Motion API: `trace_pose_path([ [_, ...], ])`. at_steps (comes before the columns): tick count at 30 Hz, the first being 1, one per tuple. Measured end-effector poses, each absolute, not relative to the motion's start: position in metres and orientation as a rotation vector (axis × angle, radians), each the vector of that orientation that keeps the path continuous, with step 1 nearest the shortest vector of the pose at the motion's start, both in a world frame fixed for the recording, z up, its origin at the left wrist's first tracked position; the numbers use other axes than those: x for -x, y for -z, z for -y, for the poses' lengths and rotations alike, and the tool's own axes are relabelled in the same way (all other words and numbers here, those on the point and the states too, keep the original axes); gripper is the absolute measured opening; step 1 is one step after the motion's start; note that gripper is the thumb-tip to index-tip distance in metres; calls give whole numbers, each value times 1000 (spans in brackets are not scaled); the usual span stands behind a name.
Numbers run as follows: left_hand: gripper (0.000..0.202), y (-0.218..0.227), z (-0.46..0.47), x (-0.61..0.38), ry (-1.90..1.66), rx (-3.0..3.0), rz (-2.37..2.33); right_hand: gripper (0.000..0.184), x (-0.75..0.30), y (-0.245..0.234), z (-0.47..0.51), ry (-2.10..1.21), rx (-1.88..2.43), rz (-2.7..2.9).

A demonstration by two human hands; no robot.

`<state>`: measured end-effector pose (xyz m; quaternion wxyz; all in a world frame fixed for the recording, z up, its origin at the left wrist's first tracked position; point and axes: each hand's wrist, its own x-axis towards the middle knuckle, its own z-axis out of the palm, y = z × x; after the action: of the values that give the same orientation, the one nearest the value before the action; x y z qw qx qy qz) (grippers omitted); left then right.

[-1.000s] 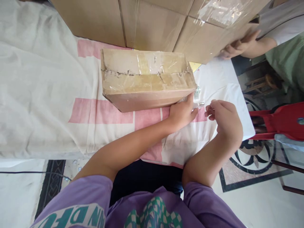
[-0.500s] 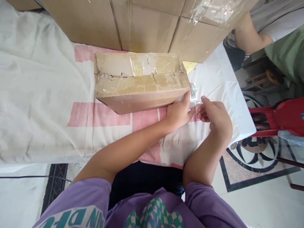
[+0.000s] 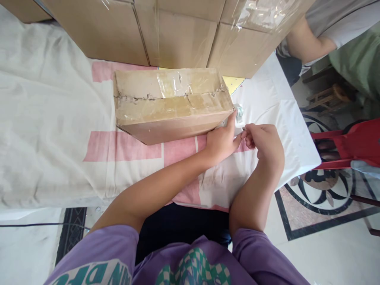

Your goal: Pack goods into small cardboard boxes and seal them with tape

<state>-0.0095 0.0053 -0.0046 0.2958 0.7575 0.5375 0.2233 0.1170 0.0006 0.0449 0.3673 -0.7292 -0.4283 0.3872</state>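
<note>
A worn cardboard box [image 3: 175,107], its top seam taped and torn, lies before me on the cloth. My left hand [image 3: 221,140] is at its lower right corner. The index finger points up along the corner, the thumb points right, and the other fingers are hidden. Just past that corner is a small white piece with green print [image 3: 239,113], partly covered by my left hand; its kind cannot be made out. My right hand [image 3: 264,138] is closed in a pinch at the white piece's lower edge, close to the left thumb. Something small and thin shows at its fingertips.
Large taped cartons [image 3: 181,35] stand along the back of the table. A pink and white cloth [image 3: 44,118] covers the table. At the upper right is another person's arm [image 3: 310,43]. A red plastic chair [image 3: 353,144] and a wooden stool [image 3: 329,97] stand beyond the right edge.
My right hand has moved slightly left, closer to my left thumb, and covers more of the white piece. The left hand stays at the box corner. The whole view has shifted a little.
</note>
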Motion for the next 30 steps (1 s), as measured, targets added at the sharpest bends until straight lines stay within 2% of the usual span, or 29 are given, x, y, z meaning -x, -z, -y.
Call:
trace_pose_path([
  [4,77,5,-6,10,-594,-2004,-1404,23,-126,-37,-5,-1135,1777,1100],
  [8,79,2,-7,11,-582,-1992,-1382,24,-132,-27,-4,-1231,1634,1088],
  [17,75,2,-6,13,-599,-2068,-1422,33,-114,16,18,-811,1416,945],
  [23,72,2,-4,15,-642,-2119,-1400,29,-109,15,18,-862,1342,875],
  [30,59,5,-4,15,-670,-2207,-1382,39,-102,10,24,-789,1439,920],
])
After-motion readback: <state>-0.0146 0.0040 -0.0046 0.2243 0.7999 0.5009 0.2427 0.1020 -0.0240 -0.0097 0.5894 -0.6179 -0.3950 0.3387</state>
